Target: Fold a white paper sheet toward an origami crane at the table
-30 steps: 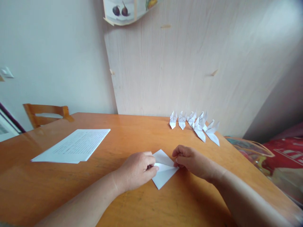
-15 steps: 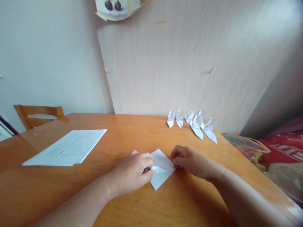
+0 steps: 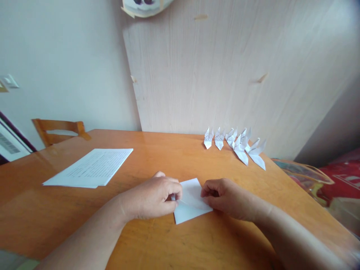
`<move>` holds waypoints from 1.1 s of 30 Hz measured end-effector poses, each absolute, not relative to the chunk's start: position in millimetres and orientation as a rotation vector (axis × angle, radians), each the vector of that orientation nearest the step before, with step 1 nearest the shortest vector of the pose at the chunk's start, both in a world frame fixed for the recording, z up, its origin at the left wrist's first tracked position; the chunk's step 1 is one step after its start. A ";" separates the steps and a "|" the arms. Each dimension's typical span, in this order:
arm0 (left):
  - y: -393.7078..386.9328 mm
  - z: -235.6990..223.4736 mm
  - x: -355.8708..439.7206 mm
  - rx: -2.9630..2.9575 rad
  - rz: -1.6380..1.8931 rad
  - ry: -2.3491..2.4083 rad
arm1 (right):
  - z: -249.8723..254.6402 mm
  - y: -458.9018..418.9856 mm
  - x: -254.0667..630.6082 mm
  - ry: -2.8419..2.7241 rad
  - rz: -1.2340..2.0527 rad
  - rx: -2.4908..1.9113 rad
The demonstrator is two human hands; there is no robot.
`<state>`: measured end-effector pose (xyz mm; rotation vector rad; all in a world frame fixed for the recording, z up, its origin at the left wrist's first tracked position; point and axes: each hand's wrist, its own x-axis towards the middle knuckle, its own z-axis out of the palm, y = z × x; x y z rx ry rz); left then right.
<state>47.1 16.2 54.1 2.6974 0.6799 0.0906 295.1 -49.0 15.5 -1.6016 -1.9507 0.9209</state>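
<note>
A small white square of folded paper (image 3: 191, 210) lies on the wooden table between my hands, with a crease running across its middle. My left hand (image 3: 161, 197) pinches its left corner between thumb and curled fingers. At the right side, my right hand (image 3: 222, 195) has its thumb and fingertips closed on the paper's edge. The fingertips of both hands cover the corners they hold.
Several white folded paper cranes (image 3: 240, 150) stand at the table's back right. A stack of printed sheets (image 3: 92, 168) lies at the left, with a wooden chair (image 3: 59, 129) behind it. Beyond the right table edge is a red bag (image 3: 341, 178).
The paper has turned a little on the table, its near corner swinging left. My right hand's grip has shifted slightly along the edge. The whole view has tilted as my head moved.
</note>
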 end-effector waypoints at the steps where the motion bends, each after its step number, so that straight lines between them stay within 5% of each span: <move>1: 16.6 53.9 46.5 2.696 0.092 0.673 | 15.7 -49.8 294.7 -1.972 0.926 -1.607; 33: 37.6 37.8 47.3 2.324 0.170 0.704 | 30.2 -64.6 275.4 -2.101 0.939 -1.712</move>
